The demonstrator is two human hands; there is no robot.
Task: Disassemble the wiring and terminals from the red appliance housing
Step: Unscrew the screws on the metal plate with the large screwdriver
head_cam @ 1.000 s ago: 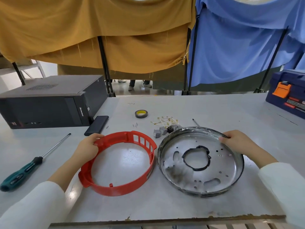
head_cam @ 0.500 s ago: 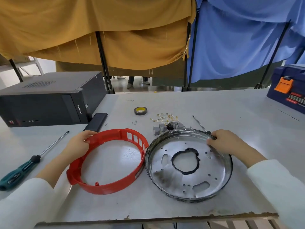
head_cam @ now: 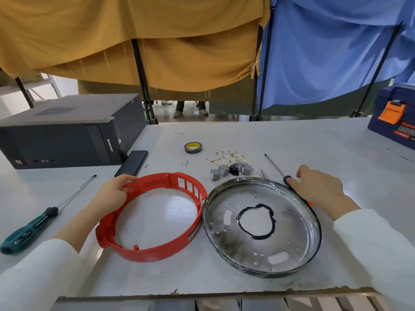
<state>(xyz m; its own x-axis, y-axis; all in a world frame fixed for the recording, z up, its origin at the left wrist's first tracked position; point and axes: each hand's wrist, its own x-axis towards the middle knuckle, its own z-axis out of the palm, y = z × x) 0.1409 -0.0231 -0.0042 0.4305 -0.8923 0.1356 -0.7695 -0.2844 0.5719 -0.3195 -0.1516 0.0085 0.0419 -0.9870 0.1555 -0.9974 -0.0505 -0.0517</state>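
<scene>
One red housing ring [head_cam: 155, 217] is lying flat on the grey table [head_cam: 292, 142], its handle lug pointing toward the person, touching the metal plate [head_cam: 261, 227] on its right. The left hand [head_cam: 111, 193] is gripping its far-left rim, fingers curled over the edge. The right hand [head_cam: 318, 186] is resting, fingers loosely spread, on a black-handled screwdriver [head_cam: 276, 166] beside the plate's far rim. Loose wires [head_cam: 226, 157] and grey terminal blocks [head_cam: 229, 170] are sitting just behind. One green-handled screwdriver [head_cam: 42, 217] is lying far left.
</scene>
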